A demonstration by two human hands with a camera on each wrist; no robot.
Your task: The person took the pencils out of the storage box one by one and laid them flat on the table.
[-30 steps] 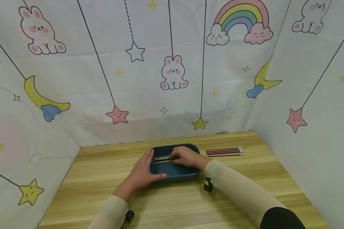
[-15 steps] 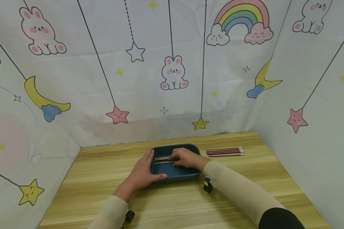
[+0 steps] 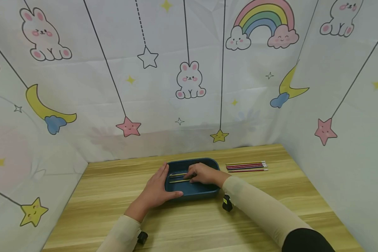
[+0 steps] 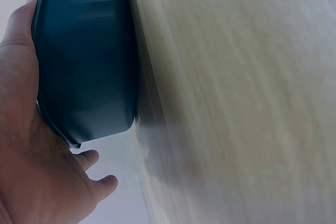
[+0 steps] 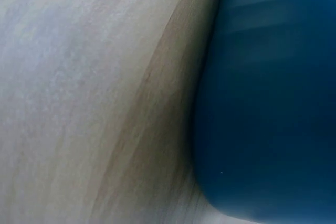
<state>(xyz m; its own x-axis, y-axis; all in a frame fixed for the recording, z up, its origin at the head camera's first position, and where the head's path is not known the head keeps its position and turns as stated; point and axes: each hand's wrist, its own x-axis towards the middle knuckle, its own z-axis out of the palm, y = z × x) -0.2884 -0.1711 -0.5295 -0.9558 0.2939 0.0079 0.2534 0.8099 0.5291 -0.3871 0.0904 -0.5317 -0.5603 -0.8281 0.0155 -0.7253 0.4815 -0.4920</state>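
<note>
A dark blue tray [image 3: 192,189] with raised sides stands on the table. My left hand [image 3: 155,189] rests spread over its left corner, fingers along the left side and thumb on the near rim. In the left wrist view, that hand [image 4: 39,150] lies against the tray's rim. Several pencils [image 3: 176,181] lie lengthwise inside, the nearest one apart from the others. My right hand [image 3: 206,173] reaches in over the right side, its curled fingers at the pencils' right ends, which they cover. Only the tray's outer wall [image 5: 268,108] and the table show in the right wrist view.
Several more pencils [image 3: 246,167], mostly red and dark with white ends, lie in a row right of the tray. The wooden table [image 3: 182,224] meets a printed cloth backdrop [image 3: 163,105] behind and at both sides.
Inside the tray, the nearest pencil has shifted slightly toward me, widening its gap from the others. My right fingers have moved slightly among the pencils; the left hand has stayed in place.
</note>
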